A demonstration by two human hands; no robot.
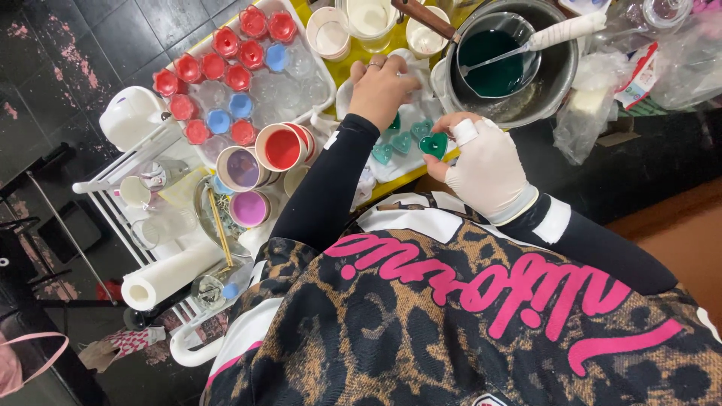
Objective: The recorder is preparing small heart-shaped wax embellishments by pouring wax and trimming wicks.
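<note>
Heart-shaped green piece (434, 144) sits pinched in the gloved right hand (487, 171), just above the white mould tray (391, 162); steady, level fingers suit it. Left hand (382, 89) at eleven o'clock presses flat on the tray. Pot of green liquid (492, 60) stands at one o'clock.

left hand (383, 86): bare, knuckles up, curled | right hand (485, 169): gloved, fingertip grip closed
</note>
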